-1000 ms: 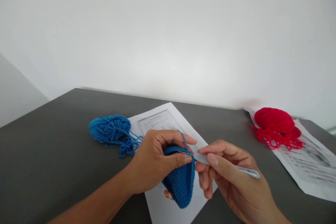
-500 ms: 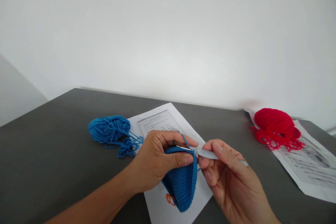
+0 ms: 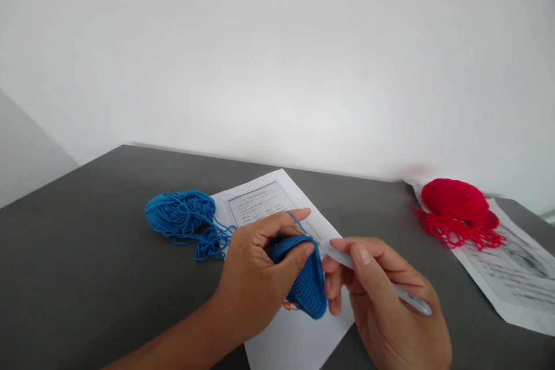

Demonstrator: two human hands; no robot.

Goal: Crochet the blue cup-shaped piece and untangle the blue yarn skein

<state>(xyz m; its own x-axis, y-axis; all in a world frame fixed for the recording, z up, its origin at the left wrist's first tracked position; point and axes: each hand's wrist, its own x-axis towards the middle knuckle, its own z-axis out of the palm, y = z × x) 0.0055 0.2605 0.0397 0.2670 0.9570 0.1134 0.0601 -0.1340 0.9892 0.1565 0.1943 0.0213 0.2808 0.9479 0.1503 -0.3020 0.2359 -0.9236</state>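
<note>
My left hand [image 3: 255, 272] is closed on a blue crocheted piece [image 3: 307, 283], thumb on its upper rim and a blue strand running over the forefinger. My right hand [image 3: 381, 295] pinches a pale grey crochet hook [image 3: 377, 278] whose tip meets the rim of the piece beside my left thumb. A loose ball of blue yarn [image 3: 182, 214] lies on the dark grey table [image 3: 87, 243] to the left, its strand trailing toward my left hand. A small orange marker [image 3: 289, 305] peeks from under the piece.
A printed sheet [image 3: 269, 199] lies under my hands. At the right, red yarn [image 3: 455, 202] rests on a second printed sheet [image 3: 511, 277] by the table's far edge. A white wall stands behind.
My left hand has turned the blue piece and pulled it in, so less of it hangs down. My right hand has swung the hook's handle back out to the right.
</note>
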